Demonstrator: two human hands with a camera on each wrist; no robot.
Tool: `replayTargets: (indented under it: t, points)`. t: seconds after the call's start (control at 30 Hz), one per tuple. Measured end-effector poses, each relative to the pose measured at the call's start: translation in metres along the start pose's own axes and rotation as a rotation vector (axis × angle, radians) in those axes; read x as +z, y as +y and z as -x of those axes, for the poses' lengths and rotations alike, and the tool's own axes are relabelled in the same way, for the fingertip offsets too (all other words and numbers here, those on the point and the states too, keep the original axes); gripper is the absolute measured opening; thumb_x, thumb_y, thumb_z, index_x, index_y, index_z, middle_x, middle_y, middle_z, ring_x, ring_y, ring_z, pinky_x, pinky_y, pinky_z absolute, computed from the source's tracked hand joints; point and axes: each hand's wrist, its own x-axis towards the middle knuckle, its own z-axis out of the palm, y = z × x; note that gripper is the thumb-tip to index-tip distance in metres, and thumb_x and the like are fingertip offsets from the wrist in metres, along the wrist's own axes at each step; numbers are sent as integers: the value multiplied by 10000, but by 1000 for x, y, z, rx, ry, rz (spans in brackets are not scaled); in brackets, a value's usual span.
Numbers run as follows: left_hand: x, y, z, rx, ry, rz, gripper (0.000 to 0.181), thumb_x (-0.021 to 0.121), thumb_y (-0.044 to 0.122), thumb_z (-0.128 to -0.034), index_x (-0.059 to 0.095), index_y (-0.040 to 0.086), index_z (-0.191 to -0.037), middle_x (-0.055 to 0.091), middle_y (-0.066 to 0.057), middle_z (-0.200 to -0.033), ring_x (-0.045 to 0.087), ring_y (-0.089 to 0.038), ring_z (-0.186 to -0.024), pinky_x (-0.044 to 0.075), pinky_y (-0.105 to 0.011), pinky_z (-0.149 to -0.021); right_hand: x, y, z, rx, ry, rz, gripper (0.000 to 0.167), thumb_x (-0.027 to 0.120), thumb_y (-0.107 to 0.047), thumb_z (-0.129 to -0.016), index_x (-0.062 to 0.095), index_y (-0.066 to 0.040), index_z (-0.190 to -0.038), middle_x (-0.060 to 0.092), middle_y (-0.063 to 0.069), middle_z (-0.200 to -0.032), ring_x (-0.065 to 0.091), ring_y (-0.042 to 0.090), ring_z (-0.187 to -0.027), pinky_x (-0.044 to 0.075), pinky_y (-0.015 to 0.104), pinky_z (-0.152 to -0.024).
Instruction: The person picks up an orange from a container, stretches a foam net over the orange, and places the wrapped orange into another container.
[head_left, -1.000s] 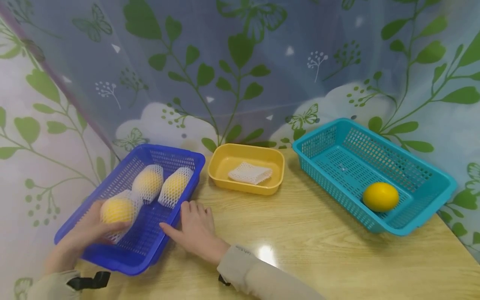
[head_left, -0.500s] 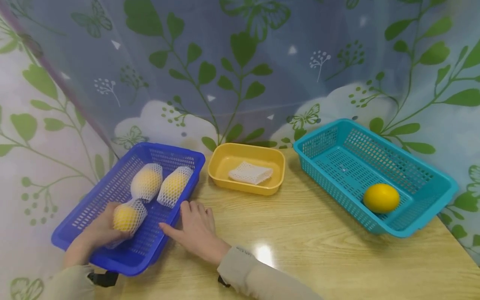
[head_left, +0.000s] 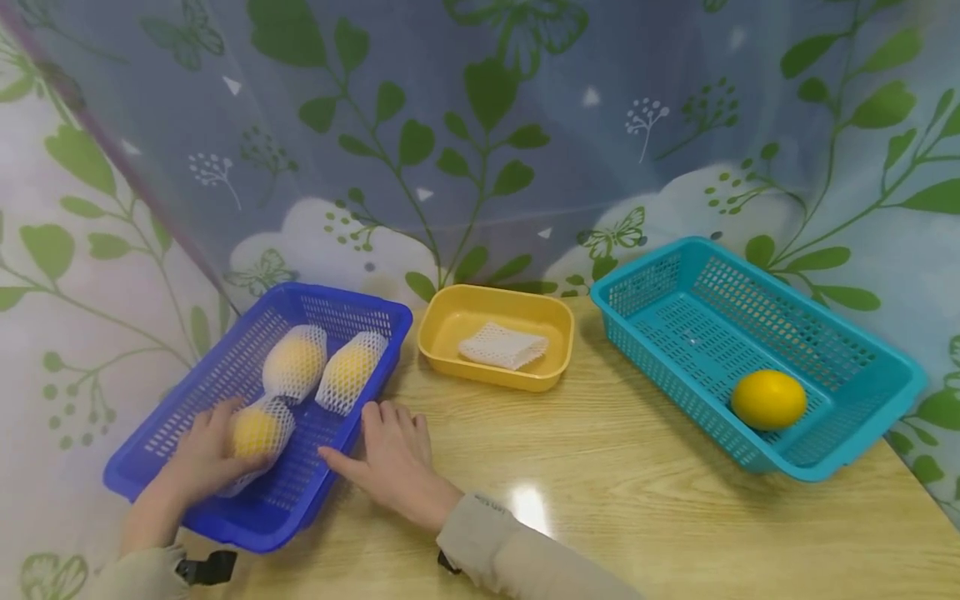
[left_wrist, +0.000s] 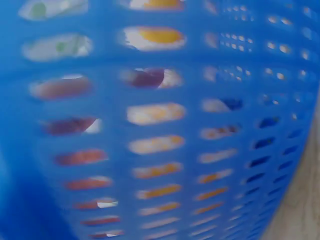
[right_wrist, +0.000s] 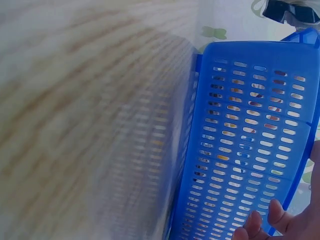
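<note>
In the head view, my left hand (head_left: pixel 202 458) lies round a yellow fruit (head_left: pixel 255 433) wrapped in a white foam net, low inside the blue basket (head_left: pixel 300 512). Its thumb crosses the near side of the fruit and the fingers lie at its left. Farther back in the basket lie two more netted yellow fruits, one (head_left: pixel 295 364) touching the held one's net and another (head_left: pixel 351 372) at the right wall. My right hand (head_left: pixel 397 467) holds the basket's right rim, thumb over the rim and fingertips against the outer wall (right_wrist: pixel 245 145).
A small yellow tray (head_left: pixel 495 379) holding a folded white foam net (head_left: pixel 502 346) stands at the back middle. To the right, a teal basket (head_left: pixel 675 392) holds one bare yellow fruit (head_left: pixel 768 400). A patterned curtain (head_left: pixel 480 167) hangs behind the wooden table (head_left: pixel 600 483).
My left hand moved right with the netted fruit, lowering it beside the other fruits; its fingers look a little more spread now. My right hand stayed at the rim.
</note>
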Motion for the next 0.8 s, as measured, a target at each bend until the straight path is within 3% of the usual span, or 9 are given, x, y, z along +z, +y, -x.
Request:
replayTargets:
  t: [0.23,0.4,0.53,0.63,0.8]
  points:
    - [-11,20,16,-25,-70,-20,790,660,414,-930,321,-108,-1417,288,-470,-1351,270,-706,-1198,186,-814,-927,-4,0,1,-11,-12,29,617,335,-804,-882,457,-203,-946,435,-56,-870,441,135,-812,322,293,-707]
    - [-17,39,25,0,-90,-40,738,622,432,-952,368,-83,-1415,301,-454,-1366,265,-735,-1172,217,-818,-890,-11,2,1,-33,-11,8,539,406,-759,-899,476,-225,-907,423,-86,-844,431,120,-807,308,284,-704]
    - [-21,64,33,38,-105,-19,709,633,428,-950,389,-49,-1413,239,-464,-1400,243,-760,-1163,215,-832,-868,-21,3,2,-50,-8,-17,426,524,-647,-923,545,-222,-911,457,-100,-848,474,112,-828,326,276,-721]
    - [-23,86,37,79,-90,-14,717,651,426,-940,386,-25,-1430,171,-457,-1444,223,-773,-1174,215,-847,-862,-34,5,3,-64,-7,-43,329,585,-544,-931,579,-216,-920,491,-102,-848,511,105,-819,359,269,-726]
    - [-24,126,38,184,32,-51,709,683,427,-920,425,16,-1437,194,-383,-1507,303,-700,-1222,314,-810,-855,-59,19,5,-106,12,-126,232,628,-430,-927,606,-199,-911,499,-109,-760,500,72,-690,386,236,-639]
